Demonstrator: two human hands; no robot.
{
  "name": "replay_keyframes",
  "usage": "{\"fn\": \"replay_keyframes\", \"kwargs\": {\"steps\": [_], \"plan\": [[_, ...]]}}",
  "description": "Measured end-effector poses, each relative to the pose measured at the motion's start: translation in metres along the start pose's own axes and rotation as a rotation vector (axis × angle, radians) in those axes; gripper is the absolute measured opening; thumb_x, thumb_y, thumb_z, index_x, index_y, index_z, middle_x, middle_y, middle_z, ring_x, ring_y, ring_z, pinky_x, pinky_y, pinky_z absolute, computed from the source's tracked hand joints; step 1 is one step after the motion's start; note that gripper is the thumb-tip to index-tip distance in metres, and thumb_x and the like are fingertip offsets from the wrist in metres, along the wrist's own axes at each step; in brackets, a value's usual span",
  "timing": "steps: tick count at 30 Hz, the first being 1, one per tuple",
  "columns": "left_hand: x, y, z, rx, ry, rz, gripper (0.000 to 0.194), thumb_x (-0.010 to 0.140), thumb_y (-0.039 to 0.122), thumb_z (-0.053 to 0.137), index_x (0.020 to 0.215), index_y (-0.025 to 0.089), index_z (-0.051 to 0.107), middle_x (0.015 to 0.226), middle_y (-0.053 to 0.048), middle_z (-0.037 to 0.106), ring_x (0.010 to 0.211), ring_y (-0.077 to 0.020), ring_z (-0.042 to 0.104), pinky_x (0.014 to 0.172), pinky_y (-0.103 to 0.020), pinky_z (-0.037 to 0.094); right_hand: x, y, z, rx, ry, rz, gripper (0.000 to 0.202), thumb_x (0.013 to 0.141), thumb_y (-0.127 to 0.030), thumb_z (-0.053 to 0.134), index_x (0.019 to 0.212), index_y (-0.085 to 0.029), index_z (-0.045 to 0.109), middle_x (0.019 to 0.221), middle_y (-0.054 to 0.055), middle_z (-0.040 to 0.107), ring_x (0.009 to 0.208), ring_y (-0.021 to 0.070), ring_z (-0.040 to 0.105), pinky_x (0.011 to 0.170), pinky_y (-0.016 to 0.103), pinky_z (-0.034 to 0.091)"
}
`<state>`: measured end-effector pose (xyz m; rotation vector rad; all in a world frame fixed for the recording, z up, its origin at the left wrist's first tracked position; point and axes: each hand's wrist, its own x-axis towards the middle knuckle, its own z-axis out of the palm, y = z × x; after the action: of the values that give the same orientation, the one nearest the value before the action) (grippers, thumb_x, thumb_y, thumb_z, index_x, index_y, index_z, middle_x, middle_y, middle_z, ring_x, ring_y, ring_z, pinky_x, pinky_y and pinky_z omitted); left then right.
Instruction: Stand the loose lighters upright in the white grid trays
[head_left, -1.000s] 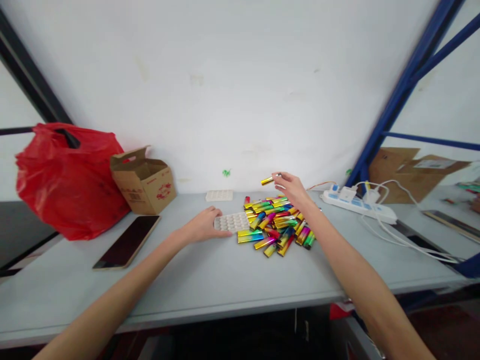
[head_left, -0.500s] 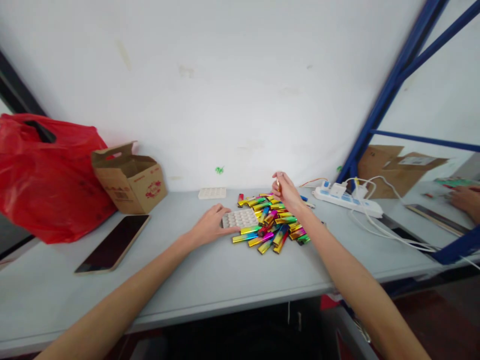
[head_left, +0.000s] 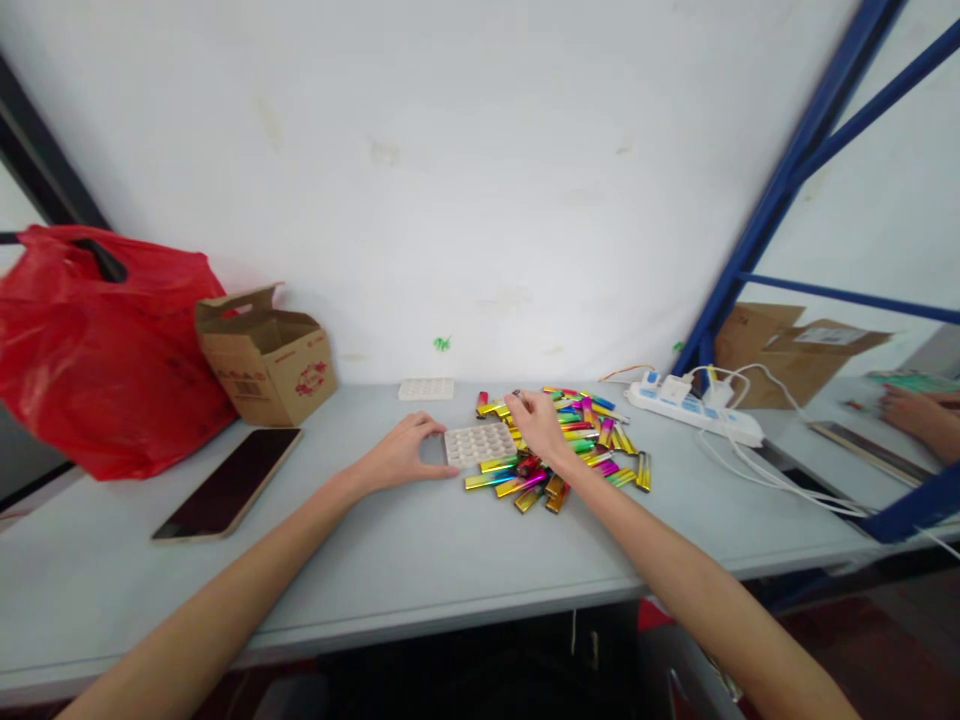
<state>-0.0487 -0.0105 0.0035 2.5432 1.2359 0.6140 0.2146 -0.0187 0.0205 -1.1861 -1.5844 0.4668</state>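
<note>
A pale tray with rows of holes (head_left: 478, 446) lies on the table in front of me. At its left side my left hand (head_left: 405, 455) has thumb and fingers spread, the thumb tip close to the tray's lower left corner; whether it touches I cannot tell. Shiny, multicoloured lighters (head_left: 529, 485) form a loose heap to the right of the tray. Just above the tray's upper right corner, my right hand (head_left: 538, 428) is closed in a pinch on a lighter (head_left: 517, 394), mostly hidden by the fingers, with a dark end showing.
Against the wall sits a second pale tray (head_left: 426, 389). On the left are a phone (head_left: 229, 485), an open cardboard box (head_left: 266, 355) and a red plastic bag (head_left: 112, 360). A power strip (head_left: 694, 410) with white cables lies right, beside a blue frame (head_left: 780, 200). Another person's hand (head_left: 911, 410) shows beyond.
My right hand has come down and left, from above the heap to the tray's upper right corner. My left hand has loosened from the tray, its fingers wider apart. Some lighters in the heap have shifted.
</note>
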Motion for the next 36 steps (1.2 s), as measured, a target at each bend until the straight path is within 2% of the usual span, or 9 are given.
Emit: {"fn": "replay_keyframes", "kwargs": {"steps": [4, 9, 12, 14, 16, 21, 28, 33, 36], "plan": [[0.001, -0.001, 0.003, -0.001, 0.019, -0.003, 0.074, 0.067, 0.074, 0.075, 0.117, 0.02, 0.069, 0.113, -0.01, 0.066, 0.108, -0.0294, 0.063, 0.098, -0.04, 0.051, -0.002, -0.001, 0.002, -0.008, -0.044, -0.048, 0.042, 0.09, -0.048, 0.047, 0.058, -0.024, 0.034, 0.055, -0.004, 0.034, 0.055, 0.013, 0.035, 0.056, 0.028, 0.027], [0.001, 0.0, 0.003, -0.006, 0.028, -0.008, 0.072, 0.068, 0.073, 0.075, 0.115, 0.019, 0.07, 0.112, -0.01, 0.067, 0.106, -0.0287, 0.064, 0.097, -0.039, 0.051, -0.005, -0.002, 0.004, -0.017, -0.152, -0.066, 0.045, 0.097, -0.058, 0.046, 0.068, -0.024, 0.044, 0.06, -0.004, 0.047, 0.059, 0.0149, 0.045, 0.059, 0.027, 0.034], [0.001, 0.002, 0.003, -0.026, 0.033, -0.01, 0.069, 0.068, 0.071, 0.077, 0.113, 0.019, 0.071, 0.111, -0.01, 0.068, 0.106, -0.0286, 0.064, 0.097, -0.039, 0.051, -0.004, -0.003, 0.004, 0.011, -0.275, -0.088, 0.041, 0.102, -0.058, 0.04, 0.081, -0.025, 0.051, 0.069, -0.002, 0.058, 0.063, 0.0163, 0.053, 0.063, 0.027, 0.041], [0.001, 0.003, 0.002, -0.04, 0.04, -0.016, 0.068, 0.067, 0.07, 0.078, 0.112, 0.02, 0.071, 0.11, -0.009, 0.068, 0.105, -0.0288, 0.065, 0.097, -0.039, 0.051, -0.003, -0.006, 0.004, -0.03, -0.301, -0.179, 0.041, 0.104, -0.056, 0.04, 0.084, -0.024, 0.056, 0.08, 0.002, 0.064, 0.073, 0.0178, 0.059, 0.071, 0.028, 0.044], [0.001, 0.003, 0.003, -0.054, 0.05, -0.03, 0.069, 0.065, 0.07, 0.079, 0.111, 0.019, 0.072, 0.108, -0.009, 0.068, 0.103, -0.0291, 0.065, 0.095, -0.039, 0.051, -0.001, -0.01, 0.006, -0.124, -0.278, -0.275, 0.041, 0.104, -0.053, 0.043, 0.079, -0.023, 0.057, 0.084, 0.004, 0.064, 0.081, 0.019, 0.059, 0.076, 0.029, 0.043], [0.0, -0.001, 0.007, -0.106, 0.063, -0.059, 0.074, 0.063, 0.07, 0.081, 0.113, 0.017, 0.073, 0.106, -0.009, 0.068, 0.1, -0.0284, 0.066, 0.094, -0.039, 0.052, 0.009, -0.017, 0.021, -0.266, -0.373, -0.299, 0.035, 0.106, -0.042, 0.045, 0.08, -0.021, 0.055, 0.07, -0.001, 0.059, 0.066, 0.0158, 0.053, 0.065, 0.027, 0.035], [0.002, -0.008, 0.011, -0.113, 0.077, -0.053, 0.073, 0.061, 0.072, 0.082, 0.111, 0.019, 0.074, 0.106, -0.008, 0.069, 0.1, -0.0285, 0.066, 0.092, -0.04, 0.051, 0.023, -0.005, 0.047, -0.437, -0.5, -0.408, 0.025, 0.107, -0.035, 0.051, 0.095, -0.016, 0.063, 0.087, 0.008, 0.071, 0.079, 0.018, 0.062, 0.072, 0.027, 0.037], [0.001, -0.007, 0.01, -0.126, 0.077, -0.051, 0.074, 0.059, 0.072, 0.083, 0.112, 0.019, 0.074, 0.103, -0.007, 0.068, 0.095, -0.027, 0.065, 0.088, -0.038, 0.051, 0.024, 0.001, 0.047, -0.463, -0.553, -0.409, 0.027, 0.107, -0.035, 0.05, 0.098, -0.015, 0.067, 0.091, 0.009, 0.073, 0.081, 0.0177, 0.064, 0.074, 0.027, 0.04], [0.001, -0.007, 0.01, -0.126, 0.081, -0.051, 0.075, 0.059, 0.073, 0.082, 0.111, 0.02, 0.075, 0.099, -0.006, 0.067, 0.092, -0.0258, 0.064, 0.085, -0.036, 0.051, 0.023, 0.001, 0.039, -0.438, -0.565, -0.411, 0.026, 0.105, -0.036, 0.054, 0.104, -0.014, 0.068, 0.092, 0.009, 0.073, 0.084, 0.0186, 0.065, 0.076, 0.028, 0.042]]}}
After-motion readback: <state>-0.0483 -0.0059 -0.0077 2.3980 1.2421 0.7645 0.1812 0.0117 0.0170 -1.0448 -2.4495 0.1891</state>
